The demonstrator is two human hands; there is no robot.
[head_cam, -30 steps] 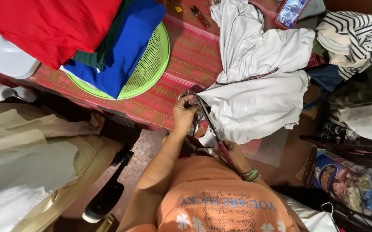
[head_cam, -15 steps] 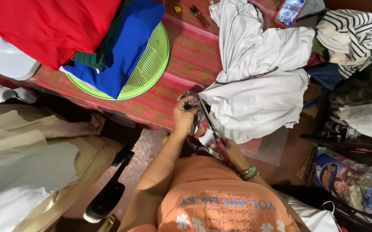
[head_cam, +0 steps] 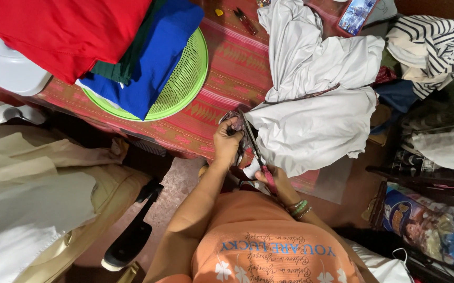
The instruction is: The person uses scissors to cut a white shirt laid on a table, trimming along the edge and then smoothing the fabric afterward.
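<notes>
My left hand [head_cam: 227,142] pinches a small dark patterned scrap of fabric [head_cam: 236,121] at the near edge of the table. My right hand [head_cam: 273,181], with beaded bracelets on its wrist, grips the pink handles of a pair of scissors [head_cam: 254,149]. The blades point away from me, up along the scrap and next to my left fingers. A large white cloth [head_cam: 311,126] lies crumpled just right of both hands, its edge touching the scissors. I cannot tell whether the blades are apart or together.
A red striped tablecloth [head_cam: 232,73] covers the table. A green mesh basket [head_cam: 185,78] holds blue [head_cam: 153,47] and red [head_cam: 64,31] folded cloth. A striped garment [head_cam: 431,47], a phone [head_cam: 357,13] and small snips [head_cam: 246,21] lie farther off. Beige cloth [head_cam: 28,199] hangs at left.
</notes>
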